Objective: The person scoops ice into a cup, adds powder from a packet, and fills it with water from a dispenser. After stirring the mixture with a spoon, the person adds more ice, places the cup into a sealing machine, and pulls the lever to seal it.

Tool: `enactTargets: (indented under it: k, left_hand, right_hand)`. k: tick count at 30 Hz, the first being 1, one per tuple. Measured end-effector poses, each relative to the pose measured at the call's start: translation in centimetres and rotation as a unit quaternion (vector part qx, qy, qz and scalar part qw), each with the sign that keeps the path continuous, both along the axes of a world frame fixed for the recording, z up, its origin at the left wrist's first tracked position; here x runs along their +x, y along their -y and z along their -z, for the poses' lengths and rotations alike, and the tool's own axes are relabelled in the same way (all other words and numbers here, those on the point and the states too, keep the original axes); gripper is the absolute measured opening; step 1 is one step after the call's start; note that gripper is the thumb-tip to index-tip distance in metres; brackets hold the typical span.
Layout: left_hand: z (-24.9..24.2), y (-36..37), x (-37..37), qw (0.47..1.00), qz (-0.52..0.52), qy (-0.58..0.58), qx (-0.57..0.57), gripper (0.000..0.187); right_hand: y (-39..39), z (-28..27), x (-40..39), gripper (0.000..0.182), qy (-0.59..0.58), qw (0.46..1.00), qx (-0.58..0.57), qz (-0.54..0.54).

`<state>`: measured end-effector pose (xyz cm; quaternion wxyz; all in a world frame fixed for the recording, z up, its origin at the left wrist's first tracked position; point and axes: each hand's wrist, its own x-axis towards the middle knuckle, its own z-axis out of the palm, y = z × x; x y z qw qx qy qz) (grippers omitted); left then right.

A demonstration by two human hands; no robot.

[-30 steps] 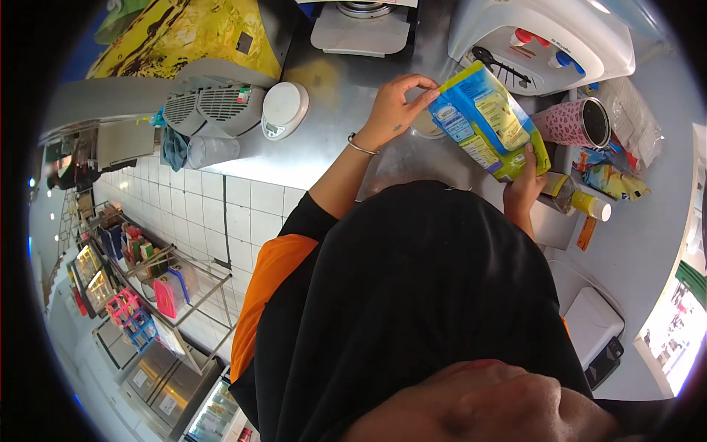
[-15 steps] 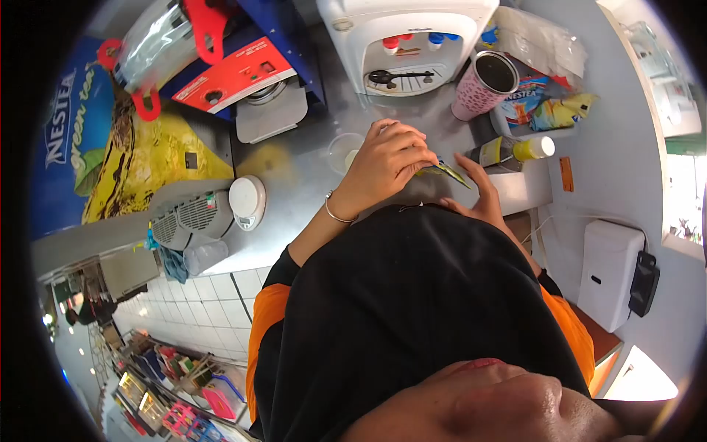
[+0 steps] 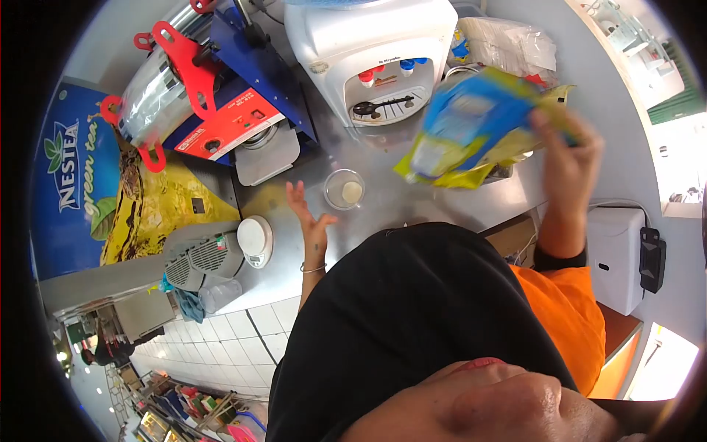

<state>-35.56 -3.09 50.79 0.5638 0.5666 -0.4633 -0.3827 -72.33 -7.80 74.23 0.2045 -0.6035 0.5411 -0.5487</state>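
Steel counter [image 3: 383,210]: carries clear cup [image 3: 344,189], white scale [image 3: 255,241], water dispenser [image 3: 372,55], sealing machine [image 3: 221,110].

One head-worn fisheye view — looking steeply down from above the person's own chest onto the bench [image 3: 412,210], close, water dispenser [image 3: 372,55] beyond it.

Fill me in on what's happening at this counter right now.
A person stands at a metal counter. Their right hand holds a blue and yellow pouch up in the air, blurred with motion. Their left hand is open and empty, hovering beside a small clear cup with something pale in it. A white water dispenser sits behind.
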Motion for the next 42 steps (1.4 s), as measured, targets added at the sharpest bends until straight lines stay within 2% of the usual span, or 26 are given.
enactTargets:
  k: [1,2,5,8,10,12,16,20,21,23,25,27,28,30,32,34,35,37,38,40,42]
  left_hand:
    - [1.3,-0.3,0.1,0.998,0.03,0.039,0.044,0.118]
    - [2.1,-0.4,-0.3,0.998,0.029,0.037,0.042,0.118]
    - [3.1,0.3,-2.9,0.996,0.051,0.066,0.001,0.121]
    - [3.1,1.7,-4.4,0.995,0.057,0.076,-0.011,0.119]
    - [3.0,2.5,-5.1,0.998,0.024,0.054,-0.01,0.108]
    - [3.1,3.0,-4.9,0.996,0.04,0.072,-0.02,0.101]
    - [3.4,3.9,-4.4,0.996,0.052,0.072,-0.018,0.087]
    - [1.6,5.4,-4.8,0.995,0.065,0.081,0.0,0.087]
    - [1.0,6.1,-5.3,0.992,0.08,0.1,0.006,0.087]
    - [-0.3,7.9,-6.4,0.989,0.109,0.103,0.009,0.089]
    - [0.0,10.2,-7.4,0.988,0.134,0.07,0.007,0.089]
    - [0.4,12.7,-8.5,0.989,0.14,0.035,0.028,0.089]
    - [-0.2,13.8,-9.2,0.989,0.137,0.015,0.048,0.089]
    - [-1.8,15.2,-10.6,0.991,0.124,-0.024,0.035,0.089]
    - [-1.6,16.6,-11.4,0.991,0.121,-0.058,0.022,0.088]
    - [-0.4,17.9,-12.0,0.995,0.079,-0.06,-0.006,0.09]
    - [-0.3,18.1,-12.2,0.997,0.07,-0.031,-0.001,0.091]
    - [-0.6,18.1,-12.8,0.999,0.042,-0.019,-0.016,0.091]
    - [-0.8,18.1,-12.9,0.999,0.015,-0.006,-0.033,0.09]
    - [-0.4,18.5,-12.7,0.997,0.005,0.027,-0.072,0.091]
    - [-0.1,18.3,-12.7,0.992,-0.009,0.058,-0.108,0.092]
  right_hand:
    - [0.6,-1.8,-0.8,0.02,-0.026,0.997,-0.038,0.063]
    - [1.3,-3.4,-1.6,0.021,-0.05,0.988,-0.077,0.124]
    - [5.0,-5.8,-5.7,0.026,-0.126,0.968,-0.155,0.149]
    - [9.7,-6.5,-9.1,0.026,-0.106,0.991,-0.069,0.036]
    - [12.1,-6.2,-9.0,0.026,-0.162,0.985,-0.034,-0.038]
    - [14.6,-5.1,-9.3,0.028,-0.194,0.975,-0.032,-0.107]
    - [18.1,-2.2,-9.7,0.028,-0.21,0.972,0.013,-0.109]
    - [20.5,2.3,-11.4,0.029,-0.154,0.974,0.104,-0.131]
    - [22.3,4.8,-13.0,0.03,-0.19,0.971,0.098,-0.109]
    - [22.7,6.2,-14.4,0.027,-0.2,0.967,0.115,-0.106]
    - [23.0,6.7,-12.3,0.024,-0.217,0.961,0.13,-0.112]
    - [20.8,5.0,-9.4,0.02,-0.397,0.917,0.045,0.013]
    - [20.5,4.3,-7.9,0.02,-0.399,0.916,0.043,0.001]
    - [19.8,2.9,-4.2,0.02,-0.391,0.907,-0.137,-0.072]
    - [17.9,1.8,-0.1,0.024,-0.385,0.907,-0.006,-0.169]
    - [16.7,1.2,3.3,0.033,-0.481,0.829,0.105,-0.266]
    - [16.3,1.4,4.4,0.033,-0.481,0.828,0.106,-0.269]
    - [16.0,2.2,6.3,0.047,-0.529,0.782,0.075,-0.321]
    - [16.2,2.5,7.0,0.047,-0.529,0.78,0.073,-0.325]
    - [16.7,3.0,8.2,0.056,-0.553,0.75,0.118,-0.343]
    - [16.8,3.1,9.1,0.058,-0.575,0.735,0.141,-0.33]
